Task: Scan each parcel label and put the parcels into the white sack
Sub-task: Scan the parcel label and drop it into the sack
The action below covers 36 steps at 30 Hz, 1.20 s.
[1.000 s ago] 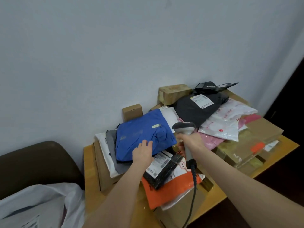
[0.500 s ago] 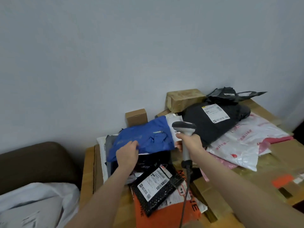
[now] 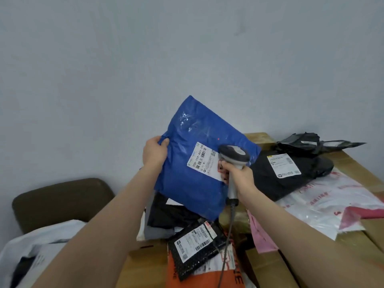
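Nearest the lens, at lower left, the white sack (image 3: 41, 242) slumps in front of a brown chair (image 3: 62, 200), well apart from the parcel now being worked. Just beyond the forearms, a black bubble parcel (image 3: 195, 244) lies label-up on an orange parcel (image 3: 199, 279); it sat under the edge of the blue parcel (image 3: 182, 183) a second ago and is now fully uncovered. Further out, the hands meet in mid-air. The left hand (image 3: 154, 151), flat on the blue parcel a moment ago, now grips its left edge with curled fingers and thumb, and has lifted it off the pile and turned it so the white label (image 3: 202, 160), previously out of sight, faces the camera. The right hand (image 3: 239, 175) is wrapped round the grip of the corded scanner (image 3: 234, 155), which has come up from the pile to sit just in front of the label's right end. A red aiming dot (image 3: 218, 139) shows on the blue plastic above the label, not on the barcode, so the read probably needs a slight downward tilt. Behind, a large black parcel (image 3: 264, 177) and a white-and-red parcel (image 3: 332, 204) wait unscanned against the wall. Judged from this, the scan is the step in hand, with the drop into the sack to follow.
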Tool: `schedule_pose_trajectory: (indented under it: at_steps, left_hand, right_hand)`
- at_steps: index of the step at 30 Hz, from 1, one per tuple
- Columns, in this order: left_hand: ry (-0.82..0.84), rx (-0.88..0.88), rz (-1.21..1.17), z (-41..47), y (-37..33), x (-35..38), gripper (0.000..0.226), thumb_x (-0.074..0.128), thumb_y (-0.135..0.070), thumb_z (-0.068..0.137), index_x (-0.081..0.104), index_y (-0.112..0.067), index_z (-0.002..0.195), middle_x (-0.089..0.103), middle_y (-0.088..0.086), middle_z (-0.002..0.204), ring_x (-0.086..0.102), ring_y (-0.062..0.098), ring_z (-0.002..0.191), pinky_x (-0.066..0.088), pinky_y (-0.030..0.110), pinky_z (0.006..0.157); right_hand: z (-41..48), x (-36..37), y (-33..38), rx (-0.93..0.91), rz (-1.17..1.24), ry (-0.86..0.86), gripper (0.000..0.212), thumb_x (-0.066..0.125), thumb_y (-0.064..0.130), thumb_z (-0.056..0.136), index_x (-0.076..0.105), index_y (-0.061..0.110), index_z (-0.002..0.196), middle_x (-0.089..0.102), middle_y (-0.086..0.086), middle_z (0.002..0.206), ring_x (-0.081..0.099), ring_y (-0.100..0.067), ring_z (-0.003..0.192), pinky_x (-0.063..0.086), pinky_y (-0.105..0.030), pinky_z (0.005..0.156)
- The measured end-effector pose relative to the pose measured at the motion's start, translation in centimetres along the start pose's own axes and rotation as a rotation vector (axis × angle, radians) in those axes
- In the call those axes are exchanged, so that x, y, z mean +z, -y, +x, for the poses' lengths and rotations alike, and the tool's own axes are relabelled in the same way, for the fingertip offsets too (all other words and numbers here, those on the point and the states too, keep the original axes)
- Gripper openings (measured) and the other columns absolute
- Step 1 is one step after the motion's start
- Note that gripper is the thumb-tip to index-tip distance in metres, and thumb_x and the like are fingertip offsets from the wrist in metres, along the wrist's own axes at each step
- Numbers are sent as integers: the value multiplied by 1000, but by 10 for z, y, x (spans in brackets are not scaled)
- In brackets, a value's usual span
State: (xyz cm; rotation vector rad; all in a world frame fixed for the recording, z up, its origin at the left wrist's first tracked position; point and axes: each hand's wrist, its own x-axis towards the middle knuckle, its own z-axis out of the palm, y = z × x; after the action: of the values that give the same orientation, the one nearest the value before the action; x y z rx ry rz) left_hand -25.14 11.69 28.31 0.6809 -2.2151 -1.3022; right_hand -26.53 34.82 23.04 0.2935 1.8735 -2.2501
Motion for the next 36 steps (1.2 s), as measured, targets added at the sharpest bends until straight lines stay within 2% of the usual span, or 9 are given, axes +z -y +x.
schedule_pose_trajectory:
  at_steps: [4, 8, 13, 17, 20, 23, 26, 31, 36]
  left_hand:
    - [74, -249, -207, -3, 37, 9, 16, 52, -12, 91, 56, -8, 75, 55, 9, 73, 50, 20, 70, 42, 31, 64]
    - [142, -358, -168, -12, 81, 19, 18, 48, -9, 95, 64, -5, 87, 62, 9, 78, 56, 22, 73, 46, 31, 68]
    - [165, -223, 248, 5, 105, 11, 29, 42, -13, 97, 59, -11, 120, 64, 10, 109, 57, 27, 95, 40, 30, 79]
    - [192, -202, 468, 10, 120, 15, 56, 49, -29, 96, 29, -19, 147, 38, 13, 142, 45, 33, 125, 39, 40, 99]
    - [255, -310, 514, -11, 149, 10, 41, 56, -34, 92, 52, -10, 125, 57, 12, 123, 57, 28, 108, 48, 37, 89]
    - [521, -588, 504, -49, 169, 2, 43, 50, -44, 97, 62, -4, 88, 70, 10, 83, 68, 24, 74, 58, 33, 69]
    - [627, -901, 365, -74, 176, -3, 62, 46, -56, 93, 53, 1, 116, 70, 15, 94, 69, 26, 76, 58, 35, 64]
    - [213, -1032, -333, -79, 183, 34, 67, 74, -34, 82, 41, -5, 133, 53, 14, 131, 57, 37, 110, 52, 48, 87]
    - [-122, -939, -468, -80, 173, 54, 39, 70, -6, 84, 54, -1, 120, 59, 15, 124, 57, 38, 109, 49, 54, 93]
  right_hand:
    - [8, 6, -15, 22, -83, -1, 25, 81, 34, 69, 70, 16, 82, 73, -5, 81, 68, -24, 83, 56, -46, 85]
    - [9, 12, -37, 88, -108, 24, 26, 77, 26, 78, 67, 8, 93, 70, -4, 79, 68, -23, 81, 53, -35, 73]
    - [14, 22, -61, 156, -135, 56, 26, 77, 22, 80, 65, 9, 100, 70, -5, 92, 65, -17, 82, 50, -28, 69]
    - [22, 34, -72, 208, -155, 141, 20, 76, 20, 82, 63, 13, 95, 69, -4, 89, 64, -17, 83, 52, -32, 77]
    - [29, 42, -81, 224, -231, 166, 25, 78, 25, 80, 63, 13, 96, 69, -9, 100, 64, -24, 95, 51, -41, 91]
    - [34, 46, -87, 245, -266, 206, 27, 76, 22, 82, 61, 10, 100, 67, -6, 98, 61, -17, 84, 50, -31, 76]
    - [37, 50, -95, 266, -296, 241, 26, 76, 21, 81, 61, 10, 99, 67, -7, 100, 61, -17, 84, 52, -32, 78]
    - [42, 50, -102, 302, -326, 252, 28, 78, 24, 79, 60, 12, 97, 65, -7, 102, 62, -23, 95, 51, -39, 92]
    - [37, 51, -99, 295, -331, 294, 38, 80, 26, 78, 62, 9, 107, 67, -5, 103, 64, -20, 93, 53, -36, 88]
